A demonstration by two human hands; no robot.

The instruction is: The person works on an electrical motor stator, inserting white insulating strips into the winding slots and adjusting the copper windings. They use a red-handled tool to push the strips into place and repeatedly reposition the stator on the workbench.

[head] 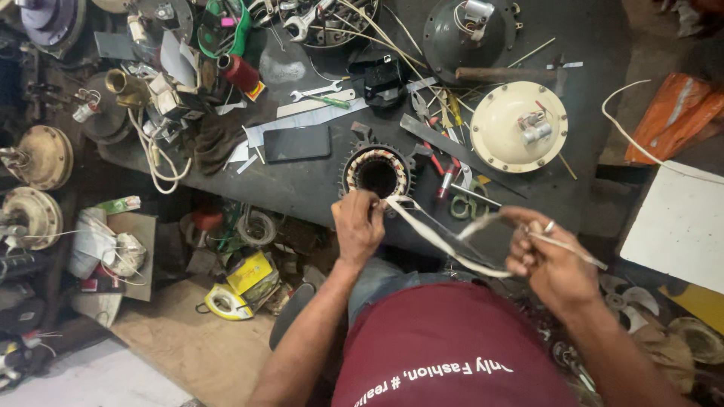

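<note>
At the far left edge sit round fan motor housings [41, 157]. A dark phone [296, 143] lies on the workbench [317, 188] left of centre. Just below centre, the left hand [357, 224] pinches one end of a white tape strip [434, 240] beside the wound stator [376, 172]. The strip sags rightward to the right hand [544, 256], whose fingers are curled, pinching its other end. A cream motor cover [519, 126] rests at upper right.

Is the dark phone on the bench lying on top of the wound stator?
No, the phone lies flat on the bench to the left of the stator, with bare surface between them.
</note>
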